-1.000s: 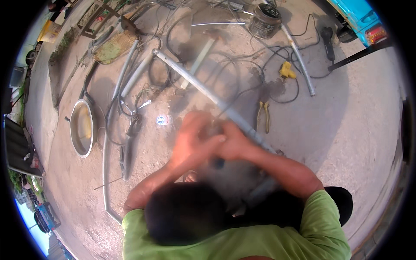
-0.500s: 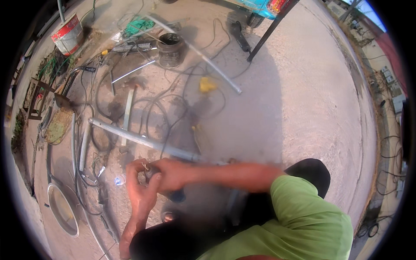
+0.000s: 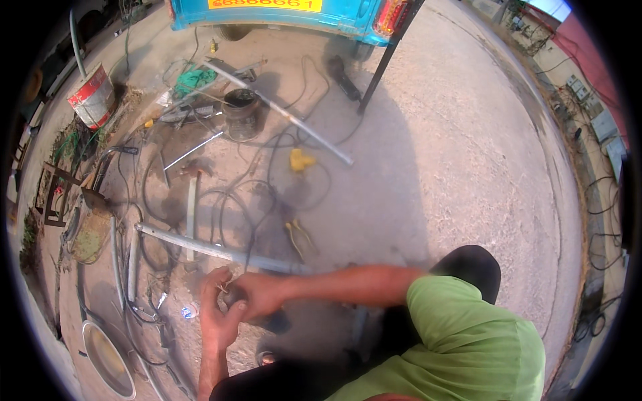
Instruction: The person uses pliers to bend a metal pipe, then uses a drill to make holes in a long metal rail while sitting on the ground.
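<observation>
Both hands meet low in front of me, around a small dark rounded object [image 3: 233,295] with a thin tan piece sticking up at its top. Its kind is hard to make out. My left hand [image 3: 217,314] curls round the near left side, thumb against it. From the right, my right hand [image 3: 262,294] closes over the other side, its fingers partly hidden. Just beyond the hands lies a long grey metal pipe [image 3: 194,244]. Pliers with yellowish handles [image 3: 299,239] rest on the ground past my right forearm. A crumpled blue-and-white scrap [image 3: 190,311] lies left of my left hand.
Cables [image 3: 231,194] loop over the ground around a yellow connector [image 3: 301,160]. Farther off are a dark pot [image 3: 241,120], another pipe [image 3: 294,120], a red-and-white bucket [image 3: 92,100] and a blue vehicle [image 3: 274,19] beside a dark post [image 3: 388,63]. A metal basin [image 3: 93,347] sits at lower left.
The view has tilted up, so the ground items sit lower and more of the blue vehicle shows. The hands stay together on the dark object; the pliers show more clearly.
</observation>
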A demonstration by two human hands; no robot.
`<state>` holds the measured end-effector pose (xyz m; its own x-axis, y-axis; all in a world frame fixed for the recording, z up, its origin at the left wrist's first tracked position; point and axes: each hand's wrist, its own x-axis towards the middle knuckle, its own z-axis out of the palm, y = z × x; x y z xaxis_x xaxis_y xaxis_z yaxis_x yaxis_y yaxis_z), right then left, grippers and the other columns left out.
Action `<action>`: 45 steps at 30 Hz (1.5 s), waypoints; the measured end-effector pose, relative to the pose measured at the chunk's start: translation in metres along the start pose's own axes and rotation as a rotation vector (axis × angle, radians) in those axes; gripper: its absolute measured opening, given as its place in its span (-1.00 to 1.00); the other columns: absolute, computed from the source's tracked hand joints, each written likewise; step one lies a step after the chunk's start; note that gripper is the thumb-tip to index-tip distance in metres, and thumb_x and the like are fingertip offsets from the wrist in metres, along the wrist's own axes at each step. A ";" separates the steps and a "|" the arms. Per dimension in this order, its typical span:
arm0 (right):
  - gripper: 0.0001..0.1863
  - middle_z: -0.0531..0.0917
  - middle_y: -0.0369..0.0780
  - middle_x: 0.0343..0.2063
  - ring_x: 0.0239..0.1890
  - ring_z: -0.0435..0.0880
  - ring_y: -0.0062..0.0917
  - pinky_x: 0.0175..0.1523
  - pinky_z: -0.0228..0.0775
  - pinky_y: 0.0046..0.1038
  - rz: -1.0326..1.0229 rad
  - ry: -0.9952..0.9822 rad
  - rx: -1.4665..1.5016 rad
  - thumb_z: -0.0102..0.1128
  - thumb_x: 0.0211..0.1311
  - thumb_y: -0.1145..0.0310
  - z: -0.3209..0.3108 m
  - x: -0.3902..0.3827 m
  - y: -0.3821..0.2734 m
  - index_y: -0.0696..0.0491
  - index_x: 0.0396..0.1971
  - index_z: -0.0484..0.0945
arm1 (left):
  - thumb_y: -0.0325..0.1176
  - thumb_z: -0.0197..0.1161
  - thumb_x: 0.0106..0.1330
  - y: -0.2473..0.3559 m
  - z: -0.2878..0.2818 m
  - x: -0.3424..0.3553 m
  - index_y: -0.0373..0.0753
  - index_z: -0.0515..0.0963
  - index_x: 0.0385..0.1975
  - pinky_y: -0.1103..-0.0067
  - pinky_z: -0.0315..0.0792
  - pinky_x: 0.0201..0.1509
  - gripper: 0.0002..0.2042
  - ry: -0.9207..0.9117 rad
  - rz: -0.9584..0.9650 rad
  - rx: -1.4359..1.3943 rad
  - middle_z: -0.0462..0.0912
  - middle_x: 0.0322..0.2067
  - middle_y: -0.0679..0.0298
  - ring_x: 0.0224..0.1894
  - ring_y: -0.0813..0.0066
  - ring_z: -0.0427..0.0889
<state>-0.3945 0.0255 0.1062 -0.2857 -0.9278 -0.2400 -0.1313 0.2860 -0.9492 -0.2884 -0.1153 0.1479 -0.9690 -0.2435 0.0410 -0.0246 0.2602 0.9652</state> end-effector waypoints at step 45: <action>-0.44 0.73 -0.12 -0.41 -0.33 0.71 -0.46 -0.16 0.54 -0.34 -0.006 -0.049 0.163 0.52 -0.13 0.22 -0.003 -0.003 -0.016 0.25 -0.13 0.62 | -0.39 0.61 -0.12 0.011 -0.011 -0.013 -0.30 0.64 -0.18 0.28 0.42 0.27 -0.55 0.085 -0.104 0.295 0.61 0.01 0.05 0.16 0.08 0.56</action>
<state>-0.3940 0.0241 0.1220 -0.2384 -0.9411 -0.2397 0.0238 0.2411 -0.9702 -0.2731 -0.1196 0.1606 -0.9340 -0.3567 -0.0202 -0.2041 0.4864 0.8496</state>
